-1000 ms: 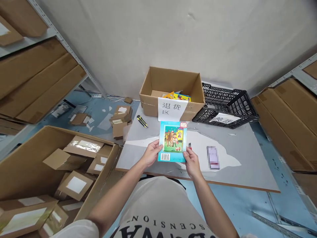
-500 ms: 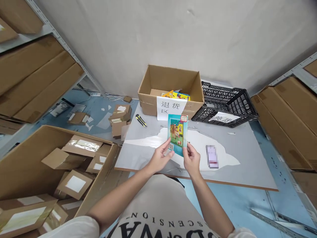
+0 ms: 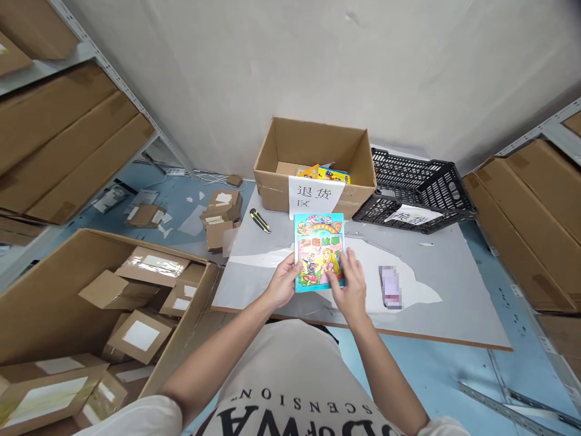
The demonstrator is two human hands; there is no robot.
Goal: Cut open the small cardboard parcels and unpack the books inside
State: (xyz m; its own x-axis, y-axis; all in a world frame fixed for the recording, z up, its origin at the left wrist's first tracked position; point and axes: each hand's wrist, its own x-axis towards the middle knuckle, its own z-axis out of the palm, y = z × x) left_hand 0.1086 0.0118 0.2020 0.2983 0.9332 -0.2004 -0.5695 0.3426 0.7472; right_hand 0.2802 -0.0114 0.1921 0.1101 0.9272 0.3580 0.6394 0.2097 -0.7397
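A children's storybook (image 3: 319, 251) with a turquoise border and a cartoon cover is held up over the table, its front facing me. My left hand (image 3: 284, 281) pinches its lower left edge, thumb in front and fingers behind. On the lower right, my right hand (image 3: 350, 283) grips the edge with the thumb on the cover and the fingers along the side. Behind the book stands an open cardboard box (image 3: 267, 197) with a white paper sign (image 3: 316, 195) on its front; yellow and orange books (image 3: 333, 175) lie inside.
A black plastic crate (image 3: 422, 188) stands right of the box. On the table (image 3: 467, 290) lie a yellow-black utility knife (image 3: 259, 220) and a blurred phone-shaped item (image 3: 391, 287). Left of it, a large carton (image 3: 190, 330) holds several small parcels. Shelves with boxes flank both sides.
The storybook has been turned over: its back with a barcode faced me before, now the front cover does. Both hands shifted their hold on its edges.
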